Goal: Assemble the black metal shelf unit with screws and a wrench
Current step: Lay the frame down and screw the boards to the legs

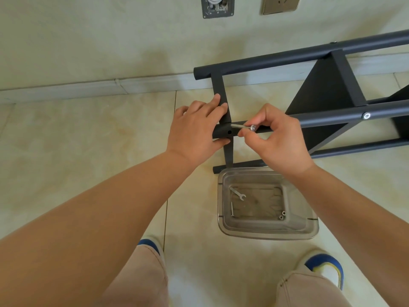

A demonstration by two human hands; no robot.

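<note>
On the tiled floor (88, 140) by the wall, black metal shelf unit (321, 94) lies on its side, tubes running left-right, flat crossbars and shelf panels between them. Left hand (197, 131) grips the open end of the near upper tube (223, 131), fingers curled over the top and onto the flat crossbar (219, 87), thumb under the tube. Screw hole (229, 132) in the tube shows just right of the left fingertips. Right hand (278, 138) pinches a long silver screw (242, 126) between thumb and forefinger, head toward the hand, shaft lying roughly along the tube with its tip near the hole; can't tell if the tip touches the tube. One fitted screw head (366, 116) already seated further right on the same tube. Clear plastic tray (269, 232) sits on the floor just below the shelf's near lower tube, between the shelf and the person's feet. Inside it: small flat wrench (238, 193) at upper left, one spare long screw (232, 208) along the left wall, two small nuts (282, 215) at lower right. Wrench untouched. Wall has a socket plate (280, 4) and an open junction box (218, 6) at top. Beige trouser knees and blue-white shoes (325, 268) at bottom edge.
</note>
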